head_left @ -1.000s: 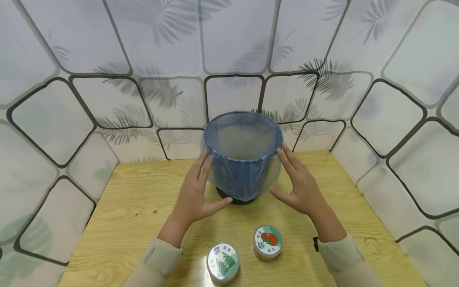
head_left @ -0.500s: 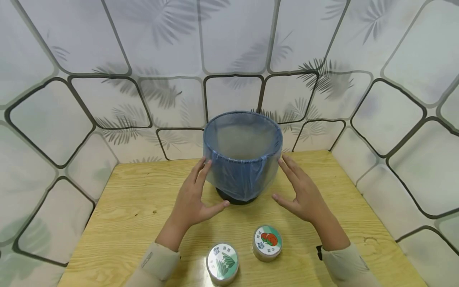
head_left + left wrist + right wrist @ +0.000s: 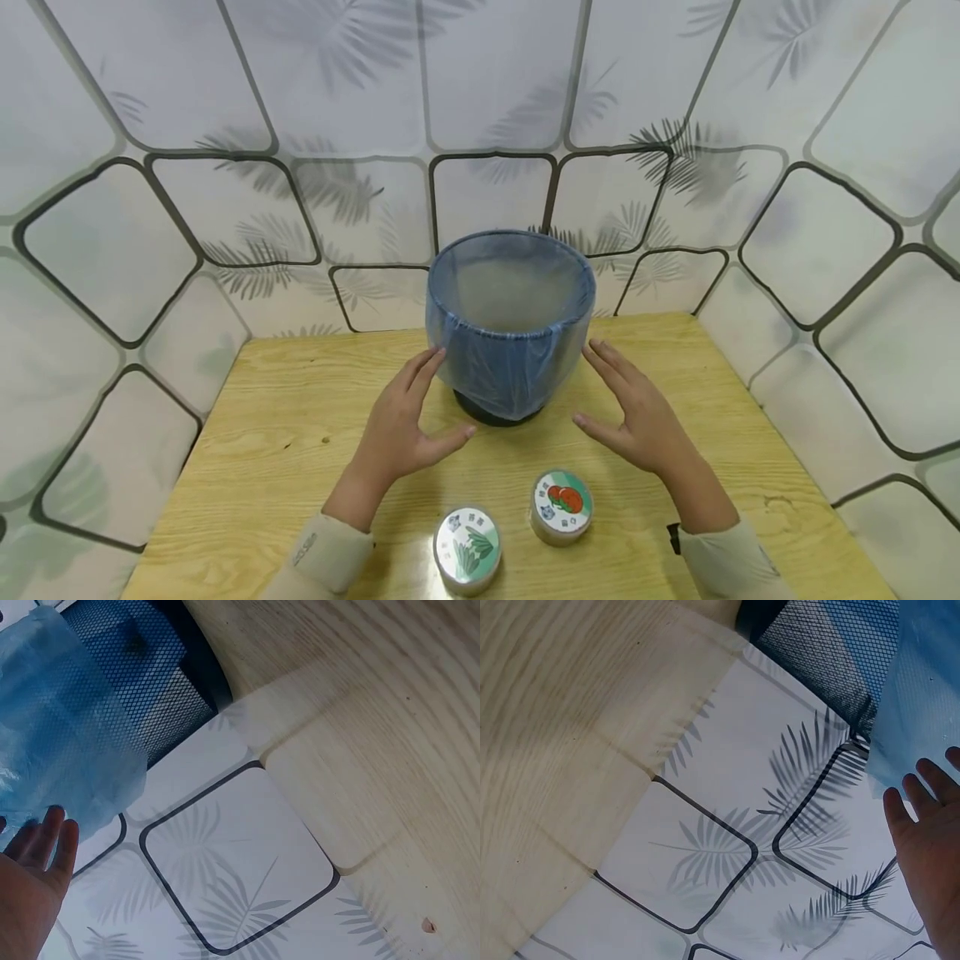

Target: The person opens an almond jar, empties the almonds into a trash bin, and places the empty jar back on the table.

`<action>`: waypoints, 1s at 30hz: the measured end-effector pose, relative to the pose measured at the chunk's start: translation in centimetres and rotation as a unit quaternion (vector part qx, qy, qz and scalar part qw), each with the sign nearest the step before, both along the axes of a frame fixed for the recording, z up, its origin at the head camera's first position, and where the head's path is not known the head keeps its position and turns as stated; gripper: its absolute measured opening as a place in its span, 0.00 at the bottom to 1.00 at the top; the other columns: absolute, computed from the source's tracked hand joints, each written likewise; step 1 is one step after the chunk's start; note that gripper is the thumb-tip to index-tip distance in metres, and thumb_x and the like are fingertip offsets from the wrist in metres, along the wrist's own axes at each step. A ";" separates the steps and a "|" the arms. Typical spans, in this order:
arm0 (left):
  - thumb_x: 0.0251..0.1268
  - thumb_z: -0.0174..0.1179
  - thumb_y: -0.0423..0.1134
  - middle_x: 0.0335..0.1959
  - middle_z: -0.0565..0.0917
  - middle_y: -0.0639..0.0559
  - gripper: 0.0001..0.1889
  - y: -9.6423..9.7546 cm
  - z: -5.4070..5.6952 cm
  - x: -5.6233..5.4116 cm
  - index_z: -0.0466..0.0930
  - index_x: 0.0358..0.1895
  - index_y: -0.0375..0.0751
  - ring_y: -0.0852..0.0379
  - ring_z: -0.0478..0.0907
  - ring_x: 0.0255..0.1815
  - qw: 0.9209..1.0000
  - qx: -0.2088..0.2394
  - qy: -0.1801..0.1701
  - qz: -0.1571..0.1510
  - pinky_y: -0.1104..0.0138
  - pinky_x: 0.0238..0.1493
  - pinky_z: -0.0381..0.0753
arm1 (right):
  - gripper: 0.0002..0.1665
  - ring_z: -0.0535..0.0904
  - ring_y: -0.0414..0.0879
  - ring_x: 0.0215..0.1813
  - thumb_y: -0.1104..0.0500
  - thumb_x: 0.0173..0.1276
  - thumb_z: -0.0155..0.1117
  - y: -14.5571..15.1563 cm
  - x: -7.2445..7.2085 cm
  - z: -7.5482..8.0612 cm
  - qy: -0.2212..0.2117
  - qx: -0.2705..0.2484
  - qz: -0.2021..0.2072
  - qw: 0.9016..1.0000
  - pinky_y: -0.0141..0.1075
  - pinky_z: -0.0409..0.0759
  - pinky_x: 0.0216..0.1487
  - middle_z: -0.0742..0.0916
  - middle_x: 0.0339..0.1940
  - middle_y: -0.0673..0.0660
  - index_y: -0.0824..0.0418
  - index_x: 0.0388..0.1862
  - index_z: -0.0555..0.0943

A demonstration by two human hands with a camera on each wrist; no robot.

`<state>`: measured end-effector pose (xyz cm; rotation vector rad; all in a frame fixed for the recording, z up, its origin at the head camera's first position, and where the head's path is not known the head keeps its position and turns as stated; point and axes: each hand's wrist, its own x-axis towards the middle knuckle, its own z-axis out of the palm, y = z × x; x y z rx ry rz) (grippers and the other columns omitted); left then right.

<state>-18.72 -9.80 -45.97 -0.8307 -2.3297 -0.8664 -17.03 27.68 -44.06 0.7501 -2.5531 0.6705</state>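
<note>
A black mesh wastebasket (image 3: 817, 664) stands at the back of the table, lined with a translucent blue trash bag (image 3: 517, 371). The bag is folded over the rim and hangs partway down the outside, with mesh showing below it in both wrist views. My left hand (image 3: 401, 425) is at the basket's near left side, fingers extended and fingertips close to the bag. On the near right side, my right hand (image 3: 641, 417) mirrors it, thumb spread away from straight fingers. Neither hand grips anything.
Two rolls of clear tape lie in front of the basket: one with a green-leaf label (image 3: 467, 550), the other with a tomato label (image 3: 562, 506). A patterned wall covering (image 3: 360, 208) encloses the wooden table (image 3: 277, 467) at back and sides.
Both hands have drawn down and back slightly from the basket's rim. The bag's loose sides have settled closer against the basket.
</note>
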 end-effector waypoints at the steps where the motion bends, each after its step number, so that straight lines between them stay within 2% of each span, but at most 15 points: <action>1: 0.61 0.66 0.74 0.78 0.72 0.41 0.55 0.0 0.0 0.1 0.62 0.84 0.44 0.40 0.76 0.74 1.000 -0.001 -0.001 0.000 0.43 0.67 0.82 | 0.60 0.62 0.62 0.86 0.48 0.61 0.81 0.0 0.1 -0.1 -0.005 0.000 -0.001 1.000 0.68 0.69 0.75 0.68 0.86 0.59 0.54 0.87 0.61; 7: 0.61 0.66 0.73 0.76 0.74 0.41 0.52 0.2 -0.2 0.2 0.67 0.81 0.44 0.41 0.78 0.71 1.000 0.001 0.007 -0.004 0.44 0.63 0.84 | 0.57 0.63 0.64 0.84 0.47 0.64 0.80 0.4 0.5 -0.5 -0.023 0.005 -0.008 1.000 0.69 0.69 0.74 0.68 0.85 0.60 0.56 0.86 0.63; 14: 0.57 0.72 0.70 0.76 0.73 0.42 0.50 0.0 -0.7 0.3 0.73 0.76 0.43 0.42 0.80 0.66 1.000 0.016 0.015 -0.003 0.47 0.59 0.87 | 0.54 0.63 0.64 0.84 0.45 0.66 0.78 0.8 1.0 -1.0 -0.056 0.010 -0.017 0.998 0.68 0.69 0.75 0.68 0.86 0.59 0.55 0.86 0.64; 23: 0.56 0.74 0.68 0.73 0.75 0.43 0.48 -0.5 -1.3 0.3 0.74 0.75 0.42 0.42 0.80 0.66 1.000 0.000 -0.011 0.008 0.46 0.56 0.86 | 0.53 0.62 0.63 0.85 0.43 0.68 0.77 0.9 1.3 -1.2 -0.069 0.010 -0.017 0.997 0.68 0.69 0.75 0.68 0.85 0.57 0.53 0.86 0.64; 30: 0.57 0.74 0.68 0.71 0.77 0.44 0.46 0.0 -1.5 0.7 0.76 0.73 0.42 0.43 0.81 0.65 1.000 0.000 -0.025 -0.003 0.47 0.56 0.87 | 0.51 0.63 0.63 0.85 0.42 0.70 0.75 0.9 1.7 -1.1 -0.092 0.003 -0.016 0.996 0.69 0.69 0.75 0.69 0.85 0.57 0.50 0.86 0.64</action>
